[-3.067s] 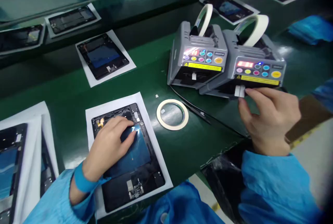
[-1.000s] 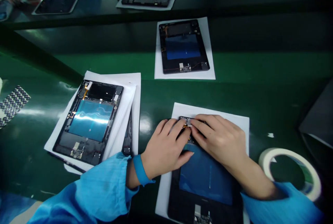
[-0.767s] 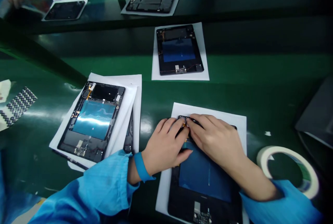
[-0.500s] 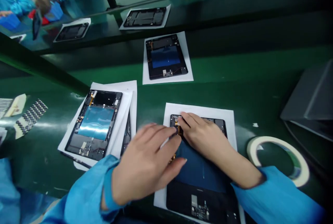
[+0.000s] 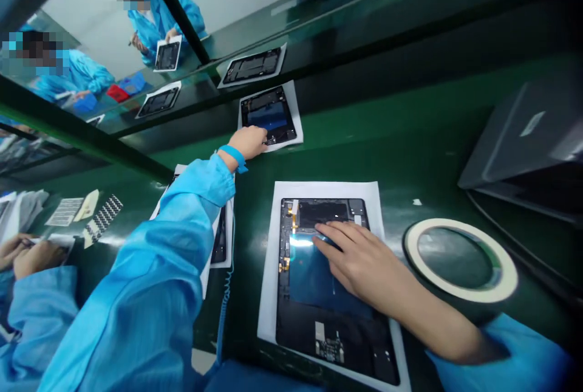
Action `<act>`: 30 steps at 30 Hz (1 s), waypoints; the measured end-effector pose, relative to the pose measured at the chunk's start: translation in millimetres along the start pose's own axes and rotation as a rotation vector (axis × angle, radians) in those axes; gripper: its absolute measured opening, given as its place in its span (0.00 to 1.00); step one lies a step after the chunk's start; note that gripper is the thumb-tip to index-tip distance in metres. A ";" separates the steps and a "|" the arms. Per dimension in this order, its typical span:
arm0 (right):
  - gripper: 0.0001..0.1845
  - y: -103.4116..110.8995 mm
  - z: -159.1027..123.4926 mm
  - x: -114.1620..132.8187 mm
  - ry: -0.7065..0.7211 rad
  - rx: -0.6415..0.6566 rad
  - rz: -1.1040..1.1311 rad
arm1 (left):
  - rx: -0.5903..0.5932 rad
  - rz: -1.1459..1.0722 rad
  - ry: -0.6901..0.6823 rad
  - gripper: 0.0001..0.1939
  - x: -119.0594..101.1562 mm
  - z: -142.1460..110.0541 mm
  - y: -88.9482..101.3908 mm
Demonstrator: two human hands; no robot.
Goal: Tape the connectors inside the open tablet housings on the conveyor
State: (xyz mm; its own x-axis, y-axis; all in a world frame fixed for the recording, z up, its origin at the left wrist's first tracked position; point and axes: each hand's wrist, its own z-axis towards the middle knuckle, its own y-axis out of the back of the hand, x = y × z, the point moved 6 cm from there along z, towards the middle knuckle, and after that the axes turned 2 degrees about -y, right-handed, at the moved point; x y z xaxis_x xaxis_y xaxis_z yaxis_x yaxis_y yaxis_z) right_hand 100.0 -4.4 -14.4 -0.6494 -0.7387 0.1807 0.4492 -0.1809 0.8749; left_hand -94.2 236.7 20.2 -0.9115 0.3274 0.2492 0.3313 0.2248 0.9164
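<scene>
My left hand (image 5: 248,141) reaches far forward, its fingers closed at the near left corner of an opened tablet (image 5: 279,127) on white paper; the fingertips are partly hidden. Close in front of me lies another opened tablet (image 5: 300,319), its inside showing a blue-filmed battery, orange flex cables and a small circuit board. It rests on a white sheet (image 5: 268,313). My right hand (image 5: 359,258) lies on this tablet with fingers stretched out over the battery's upper part. Under my left sleeve, more opened tablets (image 5: 220,240) on paper are mostly covered.
A roll of masking tape (image 5: 414,252) lies right of the near tablet, before a grey box (image 5: 514,143). A coiled blue cord (image 5: 226,288) hangs at my left arm. A green post (image 5: 91,130) slants across the left. A co-worker's hands (image 5: 36,255) are at lower left; other people work behind.
My left hand has left the near tablet and moved forward to the farther one. My right hand has slid from the near tablet's top edge down onto its battery. The view has shifted.
</scene>
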 end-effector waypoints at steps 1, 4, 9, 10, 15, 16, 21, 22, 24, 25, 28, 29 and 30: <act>0.16 1.3 -1.9 -2.6 -0.021 -0.014 0.010 | 0.015 0.025 -0.013 0.15 2.6 1.5 0.7; 0.14 3.4 -1.0 -8.5 -0.060 -0.066 0.024 | 0.044 0.096 -0.052 0.15 3.9 -1.2 5.1; 0.13 3.8 2.8 -9.1 -0.061 -0.121 0.022 | 0.056 0.176 -0.071 0.17 -9.0 -10.1 2.0; 0.13 3.5 2.4 -9.0 -0.060 -0.122 0.022 | 0.048 0.185 -0.057 0.17 -11.8 -11.5 1.1; 0.13 0.3 0.7 -12.4 -0.029 -0.111 0.024 | -0.021 0.187 0.004 0.16 -21.4 -21.6 19.4; 0.13 0.3 1.3 -13.4 -0.020 -0.109 0.022 | -0.038 0.185 0.003 0.14 -23.2 -28.6 29.2; 0.11 15.7 -3.9 -12.1 -0.021 -0.097 0.008 | -0.153 0.215 -0.088 0.13 -59.8 -127.2 75.2; 0.11 22.4 -10.5 -10.0 -0.029 -0.093 0.010 | -0.178 0.228 -0.149 0.13 -76.3 -157.2 75.8; 0.11 40.2 -31.1 -5.1 -0.062 -0.121 0.017 | -0.397 0.298 -0.436 0.16 -121.2 -222.0 71.4; 0.11 50.8 -44.5 -3.0 -0.089 -0.149 0.020 | -0.476 0.289 -0.569 0.15 -140.4 -251.2 61.8; 0.11 83.9 -87.9 -1.5 -0.240 -0.245 -0.012 | -0.419 0.131 -0.760 0.12 -172.9 -296.1 12.5; 0.12 93.9 -100.7 -3.4 -0.309 -0.260 -0.046 | -0.389 0.085 -0.793 0.11 -178.6 -299.3 -3.7; 0.15 103.8 -111.7 -5.9 -0.369 -0.276 -0.099 | -0.360 0.042 -0.817 0.10 -182.6 -298.4 -18.0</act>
State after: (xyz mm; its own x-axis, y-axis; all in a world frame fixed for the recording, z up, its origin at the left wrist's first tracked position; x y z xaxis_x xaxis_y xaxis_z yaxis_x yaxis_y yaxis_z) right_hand 219.1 -91.3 25.2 -0.8498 -0.4378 0.2936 0.4877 -0.4418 0.7529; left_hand -6.5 -101.0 51.7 -0.3959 0.9117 0.1100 0.1385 -0.0592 0.9886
